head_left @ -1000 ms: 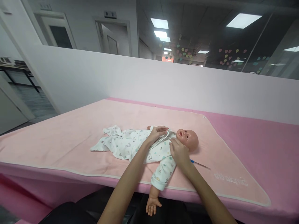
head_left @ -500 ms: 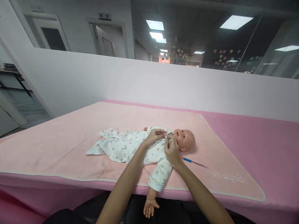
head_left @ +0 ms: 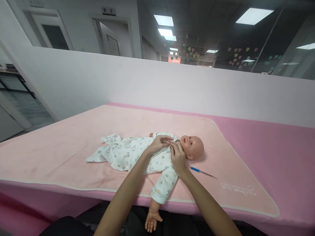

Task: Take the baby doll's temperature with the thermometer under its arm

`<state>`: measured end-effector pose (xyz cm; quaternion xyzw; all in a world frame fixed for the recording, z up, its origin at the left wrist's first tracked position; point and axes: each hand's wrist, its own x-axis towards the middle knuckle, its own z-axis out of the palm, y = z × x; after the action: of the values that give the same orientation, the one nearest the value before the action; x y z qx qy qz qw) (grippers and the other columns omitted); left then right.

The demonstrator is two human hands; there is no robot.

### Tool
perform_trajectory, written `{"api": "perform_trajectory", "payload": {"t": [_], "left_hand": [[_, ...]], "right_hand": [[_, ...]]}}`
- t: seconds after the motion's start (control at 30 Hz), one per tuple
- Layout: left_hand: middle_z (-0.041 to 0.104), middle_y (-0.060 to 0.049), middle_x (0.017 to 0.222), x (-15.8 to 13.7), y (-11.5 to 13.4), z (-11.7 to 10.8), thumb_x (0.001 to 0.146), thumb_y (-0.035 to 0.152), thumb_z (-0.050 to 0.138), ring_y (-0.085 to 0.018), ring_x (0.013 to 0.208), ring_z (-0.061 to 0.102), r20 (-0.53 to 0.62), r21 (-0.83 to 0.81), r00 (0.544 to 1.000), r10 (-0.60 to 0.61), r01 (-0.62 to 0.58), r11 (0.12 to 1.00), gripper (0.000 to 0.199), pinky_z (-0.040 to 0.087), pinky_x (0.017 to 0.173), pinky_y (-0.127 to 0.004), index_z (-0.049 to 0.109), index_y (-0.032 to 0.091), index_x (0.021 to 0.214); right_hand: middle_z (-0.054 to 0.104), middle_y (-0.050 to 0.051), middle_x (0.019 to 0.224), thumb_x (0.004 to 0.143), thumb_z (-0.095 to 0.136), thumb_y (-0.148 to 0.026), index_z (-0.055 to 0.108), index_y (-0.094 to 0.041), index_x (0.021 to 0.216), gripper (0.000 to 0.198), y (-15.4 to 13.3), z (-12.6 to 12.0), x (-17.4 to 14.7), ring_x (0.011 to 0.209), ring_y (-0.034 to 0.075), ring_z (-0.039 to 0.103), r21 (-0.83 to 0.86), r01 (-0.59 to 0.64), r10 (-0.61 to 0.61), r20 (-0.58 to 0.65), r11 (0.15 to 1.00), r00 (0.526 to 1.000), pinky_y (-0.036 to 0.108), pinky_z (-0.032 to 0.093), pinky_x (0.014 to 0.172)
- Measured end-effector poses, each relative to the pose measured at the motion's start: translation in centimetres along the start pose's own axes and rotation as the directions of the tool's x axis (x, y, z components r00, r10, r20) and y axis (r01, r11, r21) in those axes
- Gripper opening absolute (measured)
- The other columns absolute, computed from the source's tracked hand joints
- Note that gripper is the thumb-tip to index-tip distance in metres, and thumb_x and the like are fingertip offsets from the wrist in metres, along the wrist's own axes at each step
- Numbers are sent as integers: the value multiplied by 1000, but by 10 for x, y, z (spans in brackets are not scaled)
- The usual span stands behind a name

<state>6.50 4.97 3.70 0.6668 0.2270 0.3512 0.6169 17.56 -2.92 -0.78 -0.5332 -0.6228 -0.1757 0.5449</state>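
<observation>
A baby doll (head_left: 194, 147) lies on its back, head to the right, dressed in a white patterned romper (head_left: 120, 154). Its near arm hangs over the table's front edge. Both my hands meet at the romper's neckline, just below the doll's chin. My left hand (head_left: 161, 142) rests across the chest with its fingers bent together at the collar. From the near side, my right hand (head_left: 177, 157) pinches at the same spot, fingertips against the romper's cloth. What exactly lies between the fingertips is small and partly hidden.
A thin stick with a blue end (head_left: 203, 172) lies right of the doll's near shoulder. Beneath is a peach mat (head_left: 73, 147) with a pale border, over a pink tablecloth (head_left: 278, 154). A white partition (head_left: 159, 85) rises behind the table.
The camera view has shifted slightly. My hands stay together at the romper's neckline, and the right fingers have drawn a little closer to the left ones.
</observation>
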Motion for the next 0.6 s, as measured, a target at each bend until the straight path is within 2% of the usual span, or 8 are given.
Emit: {"api": "perform_trajectory", "payload": {"t": [0.1,0.3,0.47,0.6], "left_hand": [[68,-9,82,0,0,0,56,27,77,-16,76,64,-7,-26,1000,-14,13,1000,39,49,70,-26,64,10,88],[63,-3,73,0,1,-3,62,29,74,-11,70,60,79,-22,997,8,-7,1000,26,46,66,-22,58,11,72],[61,-3,82,-5,7,-7,60,24,75,-12,80,59,206,-26,979,7,-1,1000,31,45,74,-23,57,13,83],[61,-4,81,-8,8,-6,59,25,76,-13,79,60,182,2,983,-10,10,1000,36,45,74,-25,56,13,86]], "right_hand": [[63,8,92,89,37,-17,61,-18,96,24,1,0,0,89,16,59,-3,-2,2,6,1000,1000,29,51,78],[62,8,90,90,35,-17,61,-17,96,27,-1,0,2,88,16,59,18,-26,26,43,999,999,29,51,76],[61,9,90,89,33,-18,59,-16,95,27,-2,1,2,87,17,58,-7,-58,58,79,998,995,29,50,72],[61,8,87,89,34,-19,58,-16,94,24,-4,-1,2,86,17,56,68,-121,113,110,990,987,30,48,75]]}}
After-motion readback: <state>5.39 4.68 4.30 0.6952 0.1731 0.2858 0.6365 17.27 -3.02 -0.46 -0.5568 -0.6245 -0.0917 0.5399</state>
